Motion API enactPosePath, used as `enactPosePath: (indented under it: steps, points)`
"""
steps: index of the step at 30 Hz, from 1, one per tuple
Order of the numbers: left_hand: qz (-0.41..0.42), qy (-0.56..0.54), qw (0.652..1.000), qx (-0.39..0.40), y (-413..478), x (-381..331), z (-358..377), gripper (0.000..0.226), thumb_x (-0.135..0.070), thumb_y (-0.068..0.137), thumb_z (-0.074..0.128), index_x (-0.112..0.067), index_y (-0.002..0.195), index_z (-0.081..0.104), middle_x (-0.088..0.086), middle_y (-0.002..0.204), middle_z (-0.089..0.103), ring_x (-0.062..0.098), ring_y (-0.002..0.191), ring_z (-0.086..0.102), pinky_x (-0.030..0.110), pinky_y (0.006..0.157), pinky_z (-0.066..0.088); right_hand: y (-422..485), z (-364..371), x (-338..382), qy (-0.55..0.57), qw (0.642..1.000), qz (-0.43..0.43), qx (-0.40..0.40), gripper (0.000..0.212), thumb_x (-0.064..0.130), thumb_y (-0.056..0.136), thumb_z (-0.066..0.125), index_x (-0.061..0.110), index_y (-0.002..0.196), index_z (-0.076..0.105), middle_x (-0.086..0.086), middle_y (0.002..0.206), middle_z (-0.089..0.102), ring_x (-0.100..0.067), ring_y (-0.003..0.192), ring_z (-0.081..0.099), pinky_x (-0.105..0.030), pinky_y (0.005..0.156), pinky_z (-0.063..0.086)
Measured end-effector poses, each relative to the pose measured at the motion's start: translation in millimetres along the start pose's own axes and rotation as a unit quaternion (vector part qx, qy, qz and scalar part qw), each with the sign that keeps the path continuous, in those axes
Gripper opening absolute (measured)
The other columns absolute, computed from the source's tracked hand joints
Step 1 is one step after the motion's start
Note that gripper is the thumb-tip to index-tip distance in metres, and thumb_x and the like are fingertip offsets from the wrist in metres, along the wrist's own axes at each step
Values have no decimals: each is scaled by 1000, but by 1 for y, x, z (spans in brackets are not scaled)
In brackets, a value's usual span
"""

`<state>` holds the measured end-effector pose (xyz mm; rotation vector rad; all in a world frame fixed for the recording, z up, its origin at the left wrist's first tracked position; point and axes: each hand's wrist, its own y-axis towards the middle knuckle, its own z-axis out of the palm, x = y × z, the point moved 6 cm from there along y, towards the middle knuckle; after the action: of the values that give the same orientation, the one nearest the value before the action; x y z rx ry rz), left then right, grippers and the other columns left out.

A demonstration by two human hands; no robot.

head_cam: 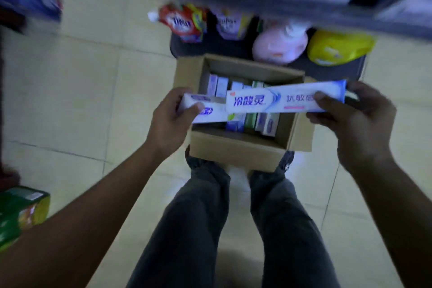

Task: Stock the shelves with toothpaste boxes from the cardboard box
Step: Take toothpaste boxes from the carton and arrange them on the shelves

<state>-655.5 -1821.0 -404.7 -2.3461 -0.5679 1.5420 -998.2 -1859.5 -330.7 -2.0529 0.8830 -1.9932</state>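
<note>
Two toothpaste boxes (268,100), one in the left hand (168,124), one in the right hand (353,121); below them one cardboard box (233,147) holding perhaps eight more; beyond, four pouches (278,44).

Dim, bluish light throughout. The view is sharpest between the left hand (170,121) and right hand (355,119), where the print on the toothpaste box (280,100) is legible. Above the hands the shelves (257,7) smear with motion blur and bow. Below the hands a pale glare, perhaps from a ceiling lamp, lies on the floor (236,177).

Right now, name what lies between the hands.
Head view: white toothpaste box in the left hand, overlapped by blue-printed toothpaste box in the right hand.
</note>
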Motion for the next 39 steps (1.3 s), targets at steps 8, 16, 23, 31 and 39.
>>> enactPosePath:
  steps: [8,16,23,31,39]
  points:
    - [114,-108,985,-76,-68,-229,-153,17,-33,97,54,-38,112,60,-23,93,70,-3,80,65,15,70,51,-102,34,230,63,993,-85,44,34,-1,83,75,7,115,67,-2,83,77,-20,67,72,-28,60,61]
    - [240,-173,945,-139,-108,-417,-243,23,-23,89,49,-38,88,66,-10,70,66,4,57,60,19,50,46,-191,12,413,136,966,-212,55,44,13,73,79,9,115,66,-4,85,76,-24,76,71,-29,62,62]
    - [315,-184,911,-193,-125,-555,-270,20,-43,68,57,-31,71,73,-17,74,73,5,68,64,27,68,50,-244,-34,528,191,924,-328,43,47,9,67,78,10,113,67,-9,81,77,-21,68,73,-27,53,59]
    - [406,-167,896,-73,-170,-679,-246,21,-25,73,65,-38,81,78,-9,85,77,4,77,70,19,73,51,-268,-84,602,236,879,-414,19,49,13,69,80,10,116,68,-14,85,78,-25,74,76,-28,58,60]
    - [429,-182,884,12,-215,-729,-223,34,-22,78,57,-37,97,81,2,92,80,16,68,73,30,65,53,-270,-94,637,265,851,-453,23,61,21,63,86,21,120,63,-15,80,76,-25,72,75,-33,66,62]
